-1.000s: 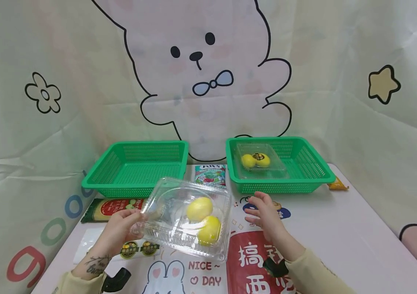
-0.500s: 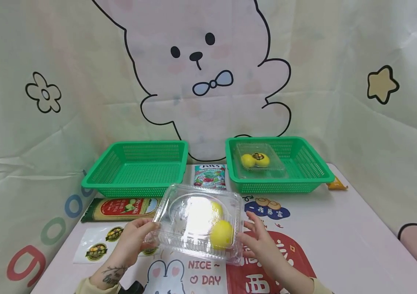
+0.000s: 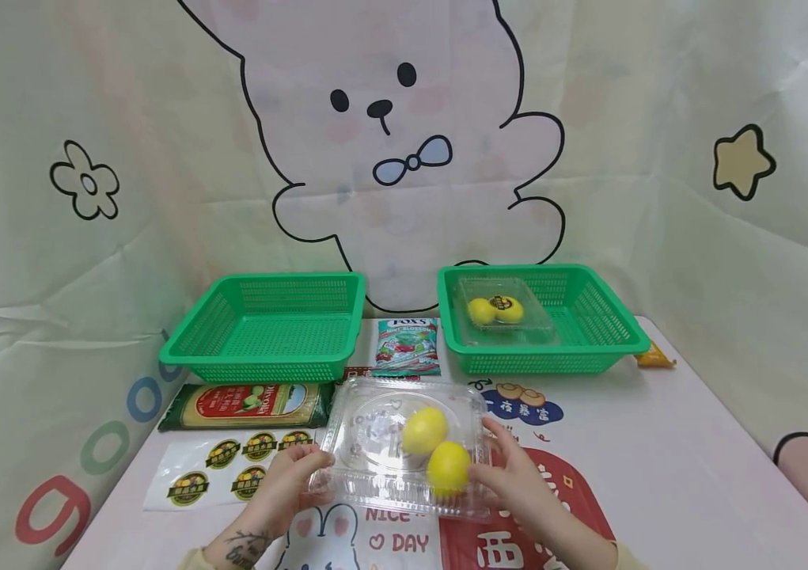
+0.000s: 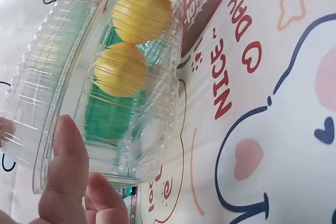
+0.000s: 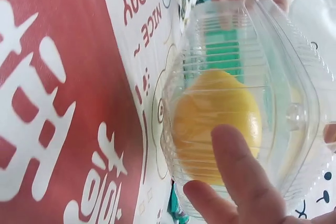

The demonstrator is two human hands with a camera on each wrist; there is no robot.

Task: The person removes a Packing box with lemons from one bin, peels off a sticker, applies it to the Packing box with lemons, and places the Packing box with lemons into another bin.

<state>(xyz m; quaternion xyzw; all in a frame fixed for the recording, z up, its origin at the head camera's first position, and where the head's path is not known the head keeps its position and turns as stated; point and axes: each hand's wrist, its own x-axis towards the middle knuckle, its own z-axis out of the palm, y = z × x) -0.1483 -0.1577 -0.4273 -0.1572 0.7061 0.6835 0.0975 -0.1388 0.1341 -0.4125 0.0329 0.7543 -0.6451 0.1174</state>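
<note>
A clear plastic clamshell box (image 3: 375,443) with two lemons (image 3: 425,431) inside is held between both hands over the near middle of the table. Its lid is closed. My left hand (image 3: 297,487) grips the left end, thumb on the near side. At the opposite end, my right hand (image 3: 514,475) holds the box beside the front lemon (image 3: 449,467). In the right wrist view, fingers (image 5: 239,161) lie against the ribbed wall in front of a lemon (image 5: 218,124). The left wrist view shows the left thumb (image 4: 68,169) along the box's rim.
Two green baskets stand at the back; the right basket (image 3: 546,364) holds another lemon box (image 3: 496,313), the left basket (image 3: 261,372) nothing. Between them lies a candy bag (image 3: 407,347). A pasta pack (image 3: 250,405) and sticker sheet (image 3: 183,459) lie left, an orange packet (image 3: 655,356) right.
My right hand has come in from the right and taken hold of the box's right end. The box has moved right and lower with my left hand, becoming more level.
</note>
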